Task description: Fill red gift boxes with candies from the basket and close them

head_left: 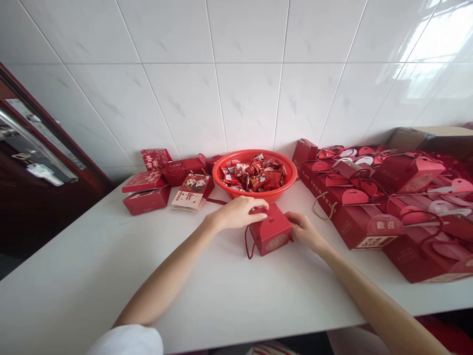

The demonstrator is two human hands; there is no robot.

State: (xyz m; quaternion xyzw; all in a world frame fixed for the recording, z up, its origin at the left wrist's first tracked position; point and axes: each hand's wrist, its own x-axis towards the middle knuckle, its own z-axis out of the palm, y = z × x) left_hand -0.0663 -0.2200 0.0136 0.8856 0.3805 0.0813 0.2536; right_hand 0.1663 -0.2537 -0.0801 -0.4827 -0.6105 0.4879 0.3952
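Observation:
A small red gift box [274, 238] stands upright on the white table, with its top flaps folded over and a dark red cord handle [249, 249] hanging at its left side. My left hand [240, 213] reaches over the box's back left, with fingers bent on the top flap. At the right side, my right hand [302, 229] holds the box, its fingertips partly hidden behind the side wall. Just behind the box sits a red plastic basket [219, 183] full of red-wrapped candies [254, 172].
Left of the basket are several red boxes [148, 199] and a printed panda box [190, 191]. Many red gift boxes [354, 222] crowd the right side, with a cardboard box [432, 135] behind. A tiled wall [251, 98] bounds the back; a dark door [37, 162] stands left.

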